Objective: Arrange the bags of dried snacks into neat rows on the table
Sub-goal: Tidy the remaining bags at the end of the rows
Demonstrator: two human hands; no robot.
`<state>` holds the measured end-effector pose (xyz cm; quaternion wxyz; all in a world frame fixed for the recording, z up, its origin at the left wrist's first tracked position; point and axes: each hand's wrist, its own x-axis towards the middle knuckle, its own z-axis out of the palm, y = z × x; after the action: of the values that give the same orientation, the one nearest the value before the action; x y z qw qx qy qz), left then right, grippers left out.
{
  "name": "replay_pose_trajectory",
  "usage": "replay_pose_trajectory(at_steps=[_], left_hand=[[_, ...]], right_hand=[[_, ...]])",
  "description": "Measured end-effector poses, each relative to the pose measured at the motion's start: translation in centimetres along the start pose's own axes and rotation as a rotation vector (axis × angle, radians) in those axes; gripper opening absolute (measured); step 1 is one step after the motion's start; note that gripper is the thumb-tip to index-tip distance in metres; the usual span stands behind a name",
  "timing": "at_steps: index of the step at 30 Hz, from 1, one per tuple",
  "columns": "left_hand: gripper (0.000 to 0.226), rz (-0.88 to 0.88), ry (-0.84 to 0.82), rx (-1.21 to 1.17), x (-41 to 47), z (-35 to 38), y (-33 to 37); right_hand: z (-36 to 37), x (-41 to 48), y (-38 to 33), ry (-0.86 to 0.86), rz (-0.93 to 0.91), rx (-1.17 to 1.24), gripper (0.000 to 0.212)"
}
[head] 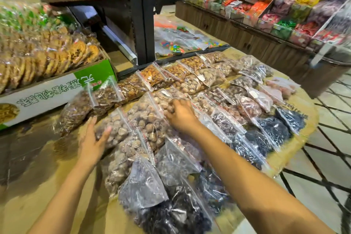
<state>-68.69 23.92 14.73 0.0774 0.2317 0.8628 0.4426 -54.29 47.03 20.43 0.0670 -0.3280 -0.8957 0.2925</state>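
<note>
Head view: two hands; right grip (177,114) pinching snack bag (152,118); left grip (94,138) spread.

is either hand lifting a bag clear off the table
No, the left hand and right hand both rest on bags lying flat in the rows.

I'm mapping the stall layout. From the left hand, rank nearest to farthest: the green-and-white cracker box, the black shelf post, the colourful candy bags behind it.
1. Green-and-white cracker box, just beyond the left hand, left side.
2. Black shelf post, centre back.
3. Colourful candy bags, right of the post, farthest.
</note>
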Motion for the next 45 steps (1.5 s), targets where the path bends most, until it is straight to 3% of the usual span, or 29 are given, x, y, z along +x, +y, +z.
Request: replay_pose_trajectory(at_steps=[6, 10, 15, 22, 30, 36, 45], left_hand=[[0.106, 0.371, -0.126, 0.097, -5.5, 2.1, 9.6], [0.103, 0.540, -0.290, 0.111, -8.5, 6.7, 16.0], [0.103, 0.672, -0.406, 0.314, -11.8, 14.9, 21.5], [0.104, 0.674, -0.533, 0.502, -13.6, 28.0, 28.0], [0.122, 0.527, -0.615, 0.688, -11.3, 40.9, 32.9], [0.120, 0.370, -0.525, 0.792, -11.6, 43.9, 32.8], [0.102, 0.319, -0.389, 0.854, -13.0, 44.1, 33.5]], right_hand=[[-5.5, -6.3, 5.8, 0.163, -0.034, -0.065, 0.045], [-7.8, -10.6, 12.0, 0.306, 0.060, -0.010, 0.039], [-10.3, -14.0, 21.1, 0.455, 0.263, 0.082, 0.041], [-14.8, -11.4, 34.2, 0.494, 0.444, 0.152, 0.043], [-20.0, -4.9, 44.9, 0.272, 0.458, 0.244, 0.084], [-21.0, -1.0, 48.2, 0.087, 0.437, 0.214, 0.120], [-20.8, 0.1, 49.5, 0.013, 0.269, 0.200, 0.119]])
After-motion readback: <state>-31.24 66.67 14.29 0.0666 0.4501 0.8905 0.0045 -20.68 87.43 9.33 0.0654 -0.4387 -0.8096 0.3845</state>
